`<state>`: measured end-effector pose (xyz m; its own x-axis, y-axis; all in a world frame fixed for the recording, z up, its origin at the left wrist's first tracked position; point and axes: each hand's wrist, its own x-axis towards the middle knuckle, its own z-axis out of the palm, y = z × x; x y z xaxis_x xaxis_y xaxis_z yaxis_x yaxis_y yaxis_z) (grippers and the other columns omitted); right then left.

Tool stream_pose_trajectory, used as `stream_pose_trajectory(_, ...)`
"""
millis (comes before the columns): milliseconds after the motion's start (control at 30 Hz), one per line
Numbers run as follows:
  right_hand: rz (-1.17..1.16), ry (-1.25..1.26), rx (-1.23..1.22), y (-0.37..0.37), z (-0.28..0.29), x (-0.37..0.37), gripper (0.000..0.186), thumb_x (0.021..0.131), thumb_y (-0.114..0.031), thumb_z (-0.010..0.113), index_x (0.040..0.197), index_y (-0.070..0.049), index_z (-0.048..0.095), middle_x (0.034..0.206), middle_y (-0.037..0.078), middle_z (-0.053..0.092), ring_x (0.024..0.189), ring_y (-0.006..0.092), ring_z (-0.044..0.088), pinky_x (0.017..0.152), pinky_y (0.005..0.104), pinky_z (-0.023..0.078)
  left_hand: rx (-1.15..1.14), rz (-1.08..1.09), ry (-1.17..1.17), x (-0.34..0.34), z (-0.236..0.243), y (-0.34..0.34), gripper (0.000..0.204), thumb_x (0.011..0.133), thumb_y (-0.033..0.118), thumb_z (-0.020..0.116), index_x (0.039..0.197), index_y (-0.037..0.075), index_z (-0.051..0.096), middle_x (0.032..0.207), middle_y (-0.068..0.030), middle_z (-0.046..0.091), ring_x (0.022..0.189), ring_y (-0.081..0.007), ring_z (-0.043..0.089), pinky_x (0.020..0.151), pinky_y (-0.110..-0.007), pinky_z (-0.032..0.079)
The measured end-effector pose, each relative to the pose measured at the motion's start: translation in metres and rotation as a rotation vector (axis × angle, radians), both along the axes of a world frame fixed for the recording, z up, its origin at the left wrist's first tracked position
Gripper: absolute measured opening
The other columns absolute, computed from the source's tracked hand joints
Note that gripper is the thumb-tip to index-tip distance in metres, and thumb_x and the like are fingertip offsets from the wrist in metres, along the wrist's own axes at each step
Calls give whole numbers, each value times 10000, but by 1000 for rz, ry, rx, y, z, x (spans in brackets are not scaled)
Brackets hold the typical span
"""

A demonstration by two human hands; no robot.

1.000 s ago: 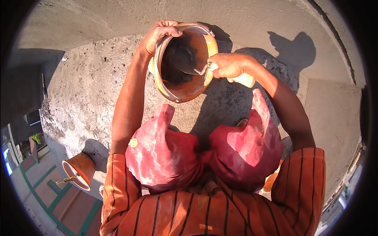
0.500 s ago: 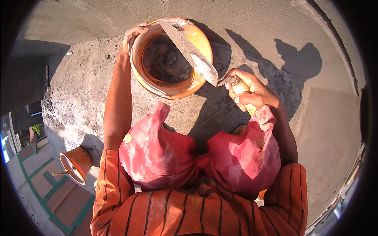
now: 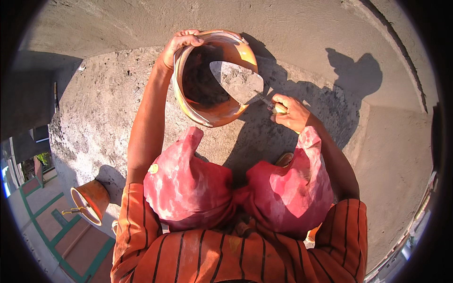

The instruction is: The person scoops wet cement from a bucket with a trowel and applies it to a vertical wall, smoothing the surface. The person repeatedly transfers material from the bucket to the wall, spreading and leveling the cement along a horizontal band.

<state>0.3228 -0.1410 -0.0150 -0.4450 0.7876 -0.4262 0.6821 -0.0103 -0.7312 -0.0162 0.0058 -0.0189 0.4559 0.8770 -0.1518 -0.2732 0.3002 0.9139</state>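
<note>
Tilting the orange mortar pan (image 3: 212,111) by its rim in my left hand (image 3: 177,45) so the trowel (image 3: 236,81), its handle clamped in my right hand (image 3: 291,113), can reach the mortar inside

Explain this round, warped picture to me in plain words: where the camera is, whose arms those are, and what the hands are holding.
The camera sits on a person's head and looks down, so the arms rising from the lower edge are that person's own. Its wide lens bends straight edges, which gives the round look.

The left hand grips the rim of an orange pan, tilted so you see inside; dark grey material lies in it. The right hand holds the handle of a trowel, whose flat grey blade reaches into the pan.

The pink cloth and orange striped shirt are the person's clothing. Beneath is a rough grey cement surface under strong sun with hard shadows. A second orange pan sits at lower left, beside a tiled floor.
</note>
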Motion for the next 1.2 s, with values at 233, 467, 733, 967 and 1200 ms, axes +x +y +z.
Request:
stream_pose_trajectory(233,54,-437,82,9,20,-18,307,871,-239,549,1058,-16,452,897,261,609,865,482,558,734,514,452,53,70,134,44,16,-28,182,729,76,610,601,116,486,580,65,468,485,-27,394,466,-199,317)
stream_pose_trajectory(467,121,-239,125,-7,-21,-28,334,833,-202,553,1079,13,482,780,264,610,771,471,584,673,519,463,75,132,67,46,8,-25,242,709,68,645,545,123,477,524,73,451,437,-24,360,422,-206,269)
stream_pose_trajectory(733,107,-446,248,23,-41,-53,308,846,-225,488,1063,-7,498,896,269,616,844,461,597,722,538,466,59,54,205,58,23,-36,252,712,66,644,544,125,466,518,70,444,437,-22,356,414,-211,255)
stream_pose_trajectory(967,-59,-433,313,25,-49,-67,331,854,-265,506,1145,-107,494,1167,221,553,985,428,572,790,528,444,59,37,131,35,17,-35,195,716,77,603,591,131,464,569,72,442,495,-27,360,466,-198,274)
stream_pose_trajectory(1200,-122,-334,618,35,-58,-46,248,851,-271,511,1079,-176,482,1081,111,551,902,373,597,750,509,458,23,211,43,17,9,-25,219,691,70,629,577,128,451,553,78,411,482,-30,337,461,-208,257)
